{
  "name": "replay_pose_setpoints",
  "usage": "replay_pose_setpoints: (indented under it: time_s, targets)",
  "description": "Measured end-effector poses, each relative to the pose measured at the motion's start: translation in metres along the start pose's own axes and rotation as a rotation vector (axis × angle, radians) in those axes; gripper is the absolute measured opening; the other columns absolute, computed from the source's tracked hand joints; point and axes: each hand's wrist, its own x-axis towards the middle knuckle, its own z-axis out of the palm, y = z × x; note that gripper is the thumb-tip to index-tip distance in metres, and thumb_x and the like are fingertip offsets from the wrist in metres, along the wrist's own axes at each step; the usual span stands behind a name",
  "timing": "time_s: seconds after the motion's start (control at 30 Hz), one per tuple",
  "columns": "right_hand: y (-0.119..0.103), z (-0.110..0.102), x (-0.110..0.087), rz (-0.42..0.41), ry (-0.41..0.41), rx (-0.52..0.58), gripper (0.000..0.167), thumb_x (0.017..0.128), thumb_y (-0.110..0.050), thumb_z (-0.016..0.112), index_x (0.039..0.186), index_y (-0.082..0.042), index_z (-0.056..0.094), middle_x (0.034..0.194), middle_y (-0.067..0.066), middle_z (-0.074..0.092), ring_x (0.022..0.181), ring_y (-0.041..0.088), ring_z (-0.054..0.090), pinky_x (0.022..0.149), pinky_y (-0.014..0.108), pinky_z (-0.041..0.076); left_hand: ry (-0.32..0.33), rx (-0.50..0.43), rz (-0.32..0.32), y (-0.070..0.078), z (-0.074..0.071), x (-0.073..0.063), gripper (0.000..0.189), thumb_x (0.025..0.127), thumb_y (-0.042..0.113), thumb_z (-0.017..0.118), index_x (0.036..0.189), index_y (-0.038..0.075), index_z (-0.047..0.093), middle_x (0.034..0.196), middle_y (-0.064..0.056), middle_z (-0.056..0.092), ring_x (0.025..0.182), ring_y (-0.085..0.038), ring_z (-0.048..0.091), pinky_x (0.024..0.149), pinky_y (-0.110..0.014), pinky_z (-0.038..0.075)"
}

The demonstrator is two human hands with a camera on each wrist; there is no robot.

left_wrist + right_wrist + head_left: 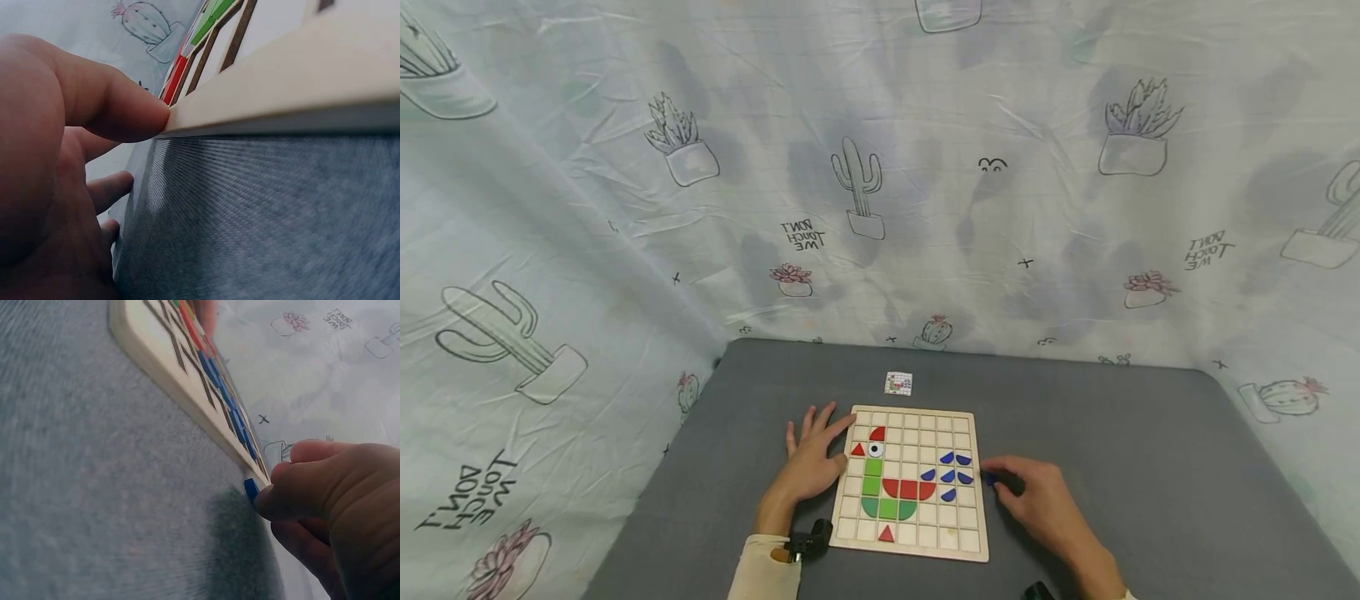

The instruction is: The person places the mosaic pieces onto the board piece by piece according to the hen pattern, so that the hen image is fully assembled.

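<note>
A square wooden grid board (966, 542) lies on the table, with coloured tiles set in its cells in the shape of a bird. My left hand (811, 465) rests at the board's left edge, fingers spread, its thumb (134, 112) touching the rim. Just off the right edge, my right hand (1037, 496) pinches a small blue tile (251, 491) between thumb and fingers. Several blue half-round tiles (948, 476) sit on the board's right side. Green squares (872, 485), red tiles (908, 490) and a white eye tile (876, 449) fill cells on the left and middle.
A small picture card (898, 383) with a similar coloured pattern lies behind the board. The grey table (1120, 450) spreads around it. A cloth printed with cacti (857, 187) hangs behind and along the sides.
</note>
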Motion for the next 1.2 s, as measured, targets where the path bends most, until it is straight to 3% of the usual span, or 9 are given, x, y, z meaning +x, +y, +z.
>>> replay_pose_setpoints:
  time_s: [0.17, 0.37, 0.5, 0.73, 0.97, 1.2]
  targets:
    - [0.001, 0.0, 0.0, -0.028, 0.019, -0.037, 0.043, 0.072, 0.01, 0.094, 0.104, -0.018, 0.085, 0.101, -0.01, 0.082, 0.094, 0.006, 0.077, 0.083, 0.036, 0.066, 0.004, 0.001, -0.006, 0.001, 0.0, 0.0, 0.071, 0.09, -0.001, 0.061, 0.159, 0.013, 0.06, 0.178, -0.023, 0.03, 0.168, -0.054, 0.006, 0.127, -0.077, -0.013]
    - [0.0, 0.001, 0.002, -0.001, -0.023, -0.047, 0.045, 0.076, 0.008, 0.093, 0.114, -0.015, 0.085, 0.11, -0.005, 0.083, 0.102, 0.014, 0.079, 0.087, 0.041, 0.067, 0.009, 0.004, -0.002, 0.0, 0.0, 0.001, 0.071, 0.09, 0.0, 0.061, 0.159, 0.014, 0.06, 0.178, -0.023, 0.03, 0.168, -0.054, 0.006, 0.127, -0.077, -0.013]
    - [0.0, 0.002, 0.001, 0.005, -0.034, -0.04, 0.042, 0.077, 0.007, 0.092, 0.113, -0.014, 0.085, 0.109, -0.004, 0.083, 0.102, 0.015, 0.079, 0.088, 0.042, 0.066, 0.013, 0.001, -0.002, 0.0, 0.0, 0.001, 0.071, 0.089, -0.001, 0.062, 0.159, 0.014, 0.06, 0.178, -0.023, 0.03, 0.168, -0.054, 0.006, 0.127, -0.077, -0.013]
    - [0.004, 0.002, -0.004, -0.066, 0.061, -0.039, 0.036, 0.071, 0.006, 0.095, 0.098, -0.016, 0.084, 0.095, -0.009, 0.08, 0.088, 0.003, 0.073, 0.077, 0.034, 0.064, 0.007, -0.001, -0.007, 0.001, 0.0, 0.0, 0.07, 0.09, -0.001, 0.061, 0.158, 0.013, 0.06, 0.178, -0.023, 0.03, 0.168, -0.054, 0.006, 0.127, -0.077, -0.013]
    - [0.007, 0.004, -0.007, -0.106, 0.107, -0.067, 0.039, 0.069, 0.007, 0.096, 0.099, -0.016, 0.084, 0.096, -0.008, 0.081, 0.089, 0.005, 0.076, 0.079, 0.029, 0.063, 0.004, -0.01, -0.002, 0.001, 0.0, 0.0, 0.07, 0.09, 0.0, 0.062, 0.159, 0.014, 0.06, 0.179, -0.023, 0.029, 0.168, -0.053, 0.005, 0.127, -0.076, -0.014]
    - [-0.004, 0.003, -0.007, -0.053, 0.124, -0.02, 0.04, 0.071, 0.009, 0.094, 0.099, -0.019, 0.084, 0.096, -0.013, 0.08, 0.088, 0.003, 0.075, 0.082, 0.018, 0.058, -0.002, -0.01, 0.0, 0.0, 0.0, 0.0, 0.071, 0.09, 0.001, 0.061, 0.16, 0.014, 0.059, 0.179, -0.023, 0.029, 0.169, -0.053, 0.004, 0.127, -0.076, -0.014]
